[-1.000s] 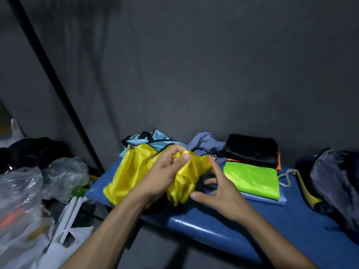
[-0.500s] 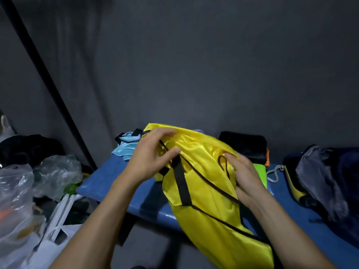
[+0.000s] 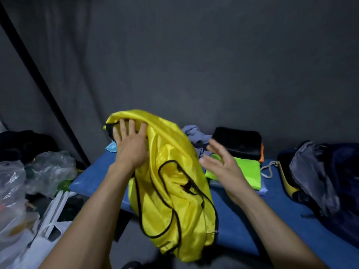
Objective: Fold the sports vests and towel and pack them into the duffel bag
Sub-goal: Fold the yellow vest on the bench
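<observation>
Left hand: my left hand (image 3: pixel 130 145) is up at the top of the yellow vest (image 3: pixel 171 183); my fingers (image 3: pixel 126 127) reach into its upper folds and it hangs from there, though I cannot tell how tightly they curl.
Right hand: my right hand (image 3: pixel 223 167) is spread wide, fingers straight, holding nothing, just beside the vest's right edge.
Yellow vest: lifted, draping down past the front edge of the blue table (image 3: pixel 242 220), black trim showing.
Folded pile: a green vest (image 3: pixel 246 171) lies flat on the table behind my right hand, with a black folded cloth (image 3: pixel 237 142) at the back and a crumpled grey cloth (image 3: pixel 194 133) beside it.
Bag: the dark duffel bag (image 3: pixel 320 177) sits at the table's right end.
Left side: plastic bags (image 3: pixel 48 169) lie off the table.
</observation>
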`<state>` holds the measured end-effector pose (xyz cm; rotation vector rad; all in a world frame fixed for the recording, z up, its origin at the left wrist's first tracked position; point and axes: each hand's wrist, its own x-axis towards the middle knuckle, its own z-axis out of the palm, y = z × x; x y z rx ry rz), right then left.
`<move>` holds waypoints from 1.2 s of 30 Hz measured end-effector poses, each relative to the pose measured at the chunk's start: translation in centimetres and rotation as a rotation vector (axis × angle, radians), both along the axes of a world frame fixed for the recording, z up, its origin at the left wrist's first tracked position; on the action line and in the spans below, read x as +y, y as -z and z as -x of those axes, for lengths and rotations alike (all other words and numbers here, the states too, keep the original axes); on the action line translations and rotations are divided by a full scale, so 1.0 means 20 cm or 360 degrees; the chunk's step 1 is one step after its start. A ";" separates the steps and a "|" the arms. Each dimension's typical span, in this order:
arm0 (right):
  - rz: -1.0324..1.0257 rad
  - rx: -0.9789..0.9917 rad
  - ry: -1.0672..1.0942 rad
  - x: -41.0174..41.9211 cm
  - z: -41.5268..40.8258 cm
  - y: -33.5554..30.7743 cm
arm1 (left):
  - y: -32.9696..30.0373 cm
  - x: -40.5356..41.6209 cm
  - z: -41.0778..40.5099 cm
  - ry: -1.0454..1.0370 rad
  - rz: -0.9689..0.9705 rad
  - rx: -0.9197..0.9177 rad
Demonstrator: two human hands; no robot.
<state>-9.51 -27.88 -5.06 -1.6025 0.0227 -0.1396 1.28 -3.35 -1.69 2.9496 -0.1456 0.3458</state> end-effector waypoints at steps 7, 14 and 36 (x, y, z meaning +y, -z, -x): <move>0.1387 0.0253 -0.0290 0.09 0.05 0.20 | 0.07 0.08 0.01 0.0132 0.0290 0.0131; 0.1510 0.0127 0.0025 0.13 0.00 0.23 | 0.17 -0.07 0.23 0.0354 -0.0393 0.0927; -0.0194 0.0441 -0.0047 0.08 0.00 -0.01 | 0.01 0.13 0.07 0.0305 0.1267 -0.0127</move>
